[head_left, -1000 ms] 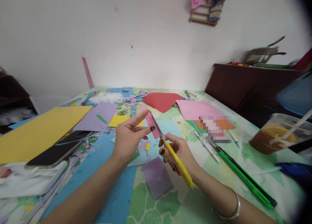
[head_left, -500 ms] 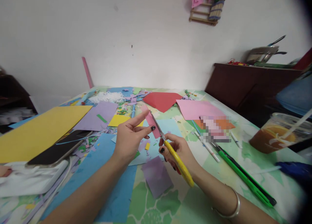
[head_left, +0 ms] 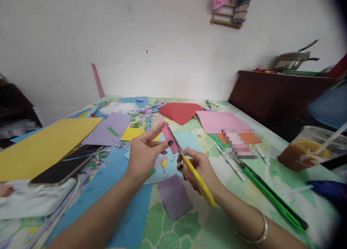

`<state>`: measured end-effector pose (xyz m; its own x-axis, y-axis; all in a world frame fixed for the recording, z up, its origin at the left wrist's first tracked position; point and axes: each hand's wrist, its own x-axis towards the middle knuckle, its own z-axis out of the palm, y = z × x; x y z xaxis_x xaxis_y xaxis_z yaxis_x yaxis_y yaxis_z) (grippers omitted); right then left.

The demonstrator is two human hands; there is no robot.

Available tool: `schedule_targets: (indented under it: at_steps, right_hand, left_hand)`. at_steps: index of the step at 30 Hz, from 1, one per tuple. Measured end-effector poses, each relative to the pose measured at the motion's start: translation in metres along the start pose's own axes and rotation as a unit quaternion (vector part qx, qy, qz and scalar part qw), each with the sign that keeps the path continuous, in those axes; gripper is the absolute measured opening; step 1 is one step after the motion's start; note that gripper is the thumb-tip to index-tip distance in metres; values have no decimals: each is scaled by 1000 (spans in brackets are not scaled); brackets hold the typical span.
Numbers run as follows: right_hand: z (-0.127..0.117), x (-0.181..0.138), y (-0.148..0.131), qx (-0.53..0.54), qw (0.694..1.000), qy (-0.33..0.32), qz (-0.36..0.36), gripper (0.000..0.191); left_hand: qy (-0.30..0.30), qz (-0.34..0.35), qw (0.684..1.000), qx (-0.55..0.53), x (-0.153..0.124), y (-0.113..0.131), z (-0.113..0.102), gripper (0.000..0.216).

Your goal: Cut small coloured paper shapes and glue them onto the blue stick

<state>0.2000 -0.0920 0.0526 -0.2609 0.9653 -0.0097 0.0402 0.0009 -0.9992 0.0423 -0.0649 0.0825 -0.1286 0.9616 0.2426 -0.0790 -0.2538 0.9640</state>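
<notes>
Above the littered table [head_left: 244,194], left hand [head_left: 143,154] pinches pink strip [head_left: 169,134], right hand [head_left: 201,165] grasps yellow scissors [head_left: 200,185] at its edge.

Pink paper strip [head_left: 170,136]; yellow-handled scissors [head_left: 199,183]; green utility knife [head_left: 273,198]; lilac paper piece [head_left: 175,196].

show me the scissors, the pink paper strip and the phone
scissors [head_left: 200,185], head view, on the yellow handle
pink paper strip [head_left: 168,136], head view, middle of the strip
phone [head_left: 65,165], head view, middle of the dark screen
</notes>
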Motion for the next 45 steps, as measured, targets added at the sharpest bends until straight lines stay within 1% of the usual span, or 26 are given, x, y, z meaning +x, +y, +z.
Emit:
schedule_targets:
  at_steps: [6,20,28,35,45]
  right_hand:
    - [0,0,0,3,1000,4,-11,30]
    - [-1,0,-1,1,1000,2,-4,32]
    - [-1,1,-3,-13,1000,11,17,34]
    - [-1,1,-2,-13,1000,17,15,35]
    - [-1,1,1,2,1000,14,-2,30]
  left_hand:
    - [-18,4,1000,24,-2,0,0,59]
    - [-12,4,1000,20,-2,-1,0,59]
    - [-15,2,1000,22,-2,-1,0,58]
    - [-13,4,1000,24,-2,-1,0,59]
    - [-15,0,1000,23,-2,-1,0,59]
